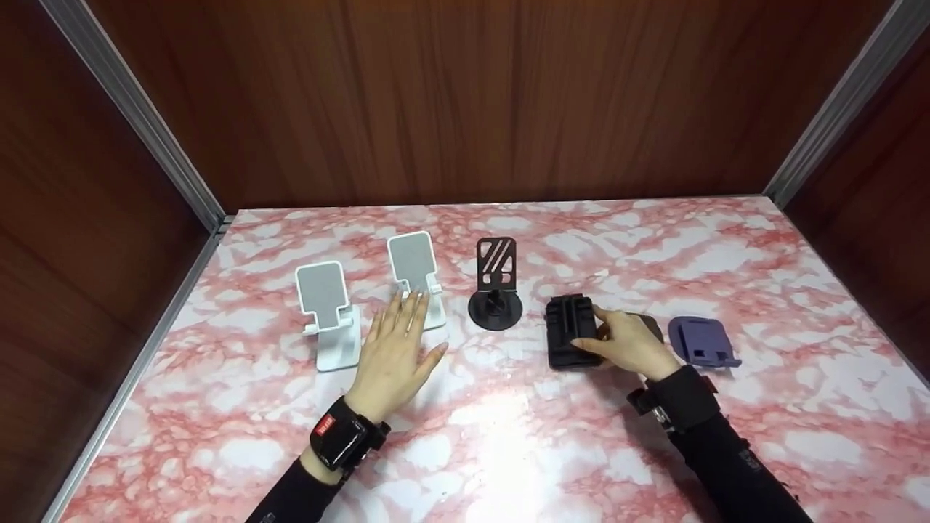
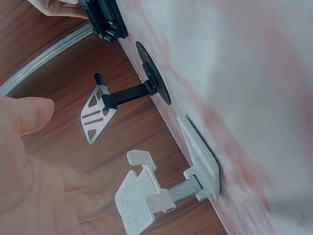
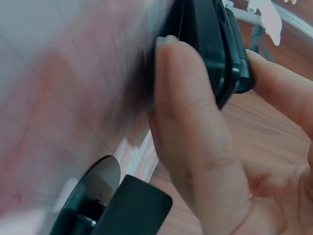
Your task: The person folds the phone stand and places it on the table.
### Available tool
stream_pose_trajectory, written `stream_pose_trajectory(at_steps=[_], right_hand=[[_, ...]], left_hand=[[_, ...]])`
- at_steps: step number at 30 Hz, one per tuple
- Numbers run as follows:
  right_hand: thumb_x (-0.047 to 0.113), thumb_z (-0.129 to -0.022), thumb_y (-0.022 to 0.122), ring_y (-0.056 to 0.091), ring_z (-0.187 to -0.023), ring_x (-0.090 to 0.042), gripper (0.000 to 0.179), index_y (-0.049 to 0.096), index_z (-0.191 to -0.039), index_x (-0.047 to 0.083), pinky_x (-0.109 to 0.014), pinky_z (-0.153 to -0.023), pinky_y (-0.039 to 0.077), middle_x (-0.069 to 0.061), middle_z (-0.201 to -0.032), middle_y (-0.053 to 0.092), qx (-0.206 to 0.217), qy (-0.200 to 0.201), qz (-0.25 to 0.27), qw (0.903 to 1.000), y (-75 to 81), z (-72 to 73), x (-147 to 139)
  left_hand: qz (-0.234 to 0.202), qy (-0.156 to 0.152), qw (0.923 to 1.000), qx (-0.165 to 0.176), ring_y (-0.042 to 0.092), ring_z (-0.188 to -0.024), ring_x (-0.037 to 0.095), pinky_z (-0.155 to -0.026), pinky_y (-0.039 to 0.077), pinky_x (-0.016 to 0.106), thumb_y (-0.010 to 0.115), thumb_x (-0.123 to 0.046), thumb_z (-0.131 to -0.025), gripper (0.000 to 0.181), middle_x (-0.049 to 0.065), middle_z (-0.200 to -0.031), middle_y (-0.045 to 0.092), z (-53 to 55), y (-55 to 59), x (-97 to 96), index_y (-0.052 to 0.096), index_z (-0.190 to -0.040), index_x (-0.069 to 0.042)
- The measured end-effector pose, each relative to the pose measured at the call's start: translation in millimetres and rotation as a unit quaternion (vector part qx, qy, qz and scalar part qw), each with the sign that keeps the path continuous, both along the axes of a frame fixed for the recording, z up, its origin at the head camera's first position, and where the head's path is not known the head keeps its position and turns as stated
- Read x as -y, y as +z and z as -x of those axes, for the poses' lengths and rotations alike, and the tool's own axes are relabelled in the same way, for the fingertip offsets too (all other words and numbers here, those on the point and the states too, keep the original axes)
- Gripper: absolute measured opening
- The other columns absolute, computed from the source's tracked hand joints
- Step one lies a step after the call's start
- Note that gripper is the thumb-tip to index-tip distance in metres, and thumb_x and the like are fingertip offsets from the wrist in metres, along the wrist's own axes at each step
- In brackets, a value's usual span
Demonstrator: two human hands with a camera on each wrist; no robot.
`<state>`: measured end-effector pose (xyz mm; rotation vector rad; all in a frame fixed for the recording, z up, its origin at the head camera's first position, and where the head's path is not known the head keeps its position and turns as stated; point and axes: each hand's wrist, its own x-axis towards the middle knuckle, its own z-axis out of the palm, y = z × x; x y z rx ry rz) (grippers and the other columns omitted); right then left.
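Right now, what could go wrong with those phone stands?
The black folded stand might slip from the right hand, which only pinches its side. The left hand could knock the nearby upright white stand. The upright black stand might get bumped, since it stands between both hands.

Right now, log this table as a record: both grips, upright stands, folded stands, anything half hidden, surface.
Left grip: fingers straight, holding nothing
Right grip: pinches black folded stand
Upright: left white stand, right white stand, black round-based stand
Folded: black folded stand, purple stand
Partly hidden: dark item beside purple stand
Surface: pink-and-white marbled tabletop
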<state>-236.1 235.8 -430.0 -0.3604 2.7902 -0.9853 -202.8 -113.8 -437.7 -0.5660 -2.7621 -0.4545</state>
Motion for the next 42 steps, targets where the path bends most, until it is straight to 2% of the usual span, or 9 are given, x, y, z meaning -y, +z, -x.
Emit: stream_pose_trajectory(at_steps=[8, 18, 20, 23, 27, 31, 35, 39, 42], right_hand=[[0.029, -0.091, 0.068, 0.059, -0.063, -0.020, 0.062, 0.049, -0.129, -0.017, -0.040, -0.067, 0.052, -0.006, -0.072, 0.063, -0.051, 0.010, -0.055, 0.9971, -6.1, -0.3, 1.6], [0.037, -0.092, 0.065, 0.057, -0.103, -0.048, 0.074, 0.044, -0.130, -0.023, -0.054, -0.085, 0.049, -0.037, -0.109, 0.059, -0.053, -0.011, -0.105, 0.9930, -4.2, 0.2, 4.0], [0.037, -0.093, 0.064, 0.059, -0.100, -0.046, 0.073, 0.044, -0.130, -0.022, -0.052, -0.082, 0.051, -0.037, -0.110, 0.059, -0.049, -0.010, -0.105, 0.9932, -4.4, -0.4, 5.1], [0.035, -0.094, 0.063, 0.064, -0.079, -0.034, 0.069, 0.046, -0.129, -0.021, -0.042, -0.068, 0.052, -0.031, -0.100, 0.063, -0.043, -0.009, -0.100, 0.9940, -5.0, -1.9, 7.1], [0.032, -0.093, 0.065, 0.055, -0.056, -0.020, 0.056, 0.057, -0.118, -0.017, -0.032, -0.054, 0.044, -0.020, -0.082, 0.063, -0.059, -0.015, -0.102, 0.9928, -5.9, -4.6, 10.4], [0.029, -0.089, 0.072, 0.060, -0.060, -0.030, 0.049, 0.063, -0.108, -0.015, -0.038, -0.053, 0.048, -0.024, -0.083, 0.063, -0.119, -0.024, -0.124, 0.9848, -5.0, -8.7, 14.3], [0.024, -0.085, 0.076, 0.064, -0.068, -0.040, 0.051, 0.062, -0.114, -0.016, -0.046, -0.054, 0.052, -0.030, -0.090, 0.064, -0.175, -0.028, -0.141, 0.9741, -1.9, -13.7, 17.4], [0.022, -0.085, 0.076, 0.062, -0.061, -0.037, 0.049, 0.063, -0.116, -0.014, -0.044, -0.051, 0.049, -0.023, -0.078, 0.064, -0.202, -0.035, -0.142, 0.9686, 1.8, -15.6, 19.6], [0.022, -0.088, 0.073, 0.063, -0.067, -0.038, 0.049, 0.061, -0.119, -0.013, -0.048, -0.056, 0.051, -0.019, -0.074, 0.063, -0.209, -0.039, -0.136, 0.9675, 4.6, -15.1, 20.4]], left_hand=[[0.003, -0.004, 1.0000, 0.004, 0.011, -0.145, 0.035, -0.118, 0.006, 0.049, 0.052, -0.043, -0.098, 0.074, 0.021, -0.154, 0.028, 0.4, -1.2, 0.6, 0.026, -0.151, 0.002], [0.005, 0.000, 0.9997, 0.022, 0.008, -0.146, 0.033, -0.118, 0.004, 0.048, 0.051, -0.043, -0.098, 0.074, 0.020, -0.155, 0.024, 1.5, 2.4, -0.3, 0.024, -0.152, 0.001], [0.004, 0.001, 0.9997, 0.025, 0.008, -0.146, 0.033, -0.118, 0.004, 0.048, 0.051, -0.043, -0.098, 0.074, 0.020, -0.156, 0.024, 1.3, 2.6, 0.0, 0.024, -0.152, 0.001], [0.002, 0.000, 0.9997, 0.023, 0.007, -0.146, 0.032, -0.118, 0.004, 0.048, 0.051, -0.043, -0.098, 0.074, 0.020, -0.155, 0.025, 1.0, 2.4, 0.8, 0.024, -0.152, 0.001], [0.003, 0.000, 0.9998, 0.019, 0.008, -0.146, 0.033, -0.118, 0.004, 0.048, 0.050, -0.043, -0.098, 0.074, 0.020, -0.155, 0.025, -0.2, 2.8, 2.8, 0.025, -0.151, 0.001], [0.001, -0.001, 1.0000, 0.009, 0.012, -0.145, 0.036, -0.118, 0.006, 0.050, 0.051, -0.044, -0.098, 0.075, 0.020, -0.154, 0.027, -0.2, 2.8, 4.9, 0.026, -0.151, 0.002], [-0.003, -0.002, 1.0000, 0.003, 0.014, -0.144, 0.037, -0.118, 0.007, 0.050, 0.053, -0.043, -0.097, 0.074, 0.020, -0.154, 0.028, 1.1, 2.2, 5.9, 0.027, -0.151, 0.002], [-0.002, -0.001, 1.0000, 0.009, 0.012, -0.145, 0.036, -0.118, 0.005, 0.050, 0.052, -0.043, -0.098, 0.075, 0.020, -0.155, 0.026, 1.5, 2.5, 6.4, 0.025, -0.151, 0.002], [-0.003, 0.000, 0.9999, 0.011, 0.012, -0.145, 0.036, -0.118, 0.005, 0.050, 0.053, -0.043, -0.097, 0.075, 0.020, -0.155, 0.026, 1.2, 2.3, 6.6, 0.025, -0.151, 0.002]])
